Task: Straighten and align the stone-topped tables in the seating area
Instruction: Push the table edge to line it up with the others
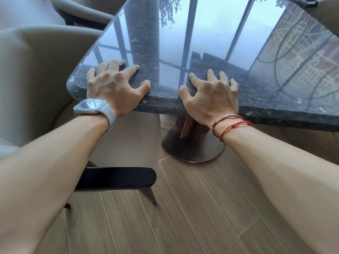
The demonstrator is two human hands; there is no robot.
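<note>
A dark polished stone-topped table (pixel 211 39) fills the upper middle and right of the head view, and its glossy top mirrors window frames. It stands on a single pedestal with a round metal base (pixel 194 151). My left hand (pixel 113 85) rests on the top near the rounded front-left corner, fingers spread and bent, thumb at the front edge. My right hand (pixel 211 94) lies a short way to the right on the same front edge, fingers spread on the top and thumb hooked at the rim. A white watch sits on my left wrist, red cords on my right.
A beige upholstered armchair (pixel 36 74) with a dark wooden seat frame (pixel 117 177) stands close against the table's left side. A second beige chair (pixel 82 10) is behind it. Another chair edge (pixel 328 13) shows at the top right. Wood-plank floor (pixel 201 217) spreads below.
</note>
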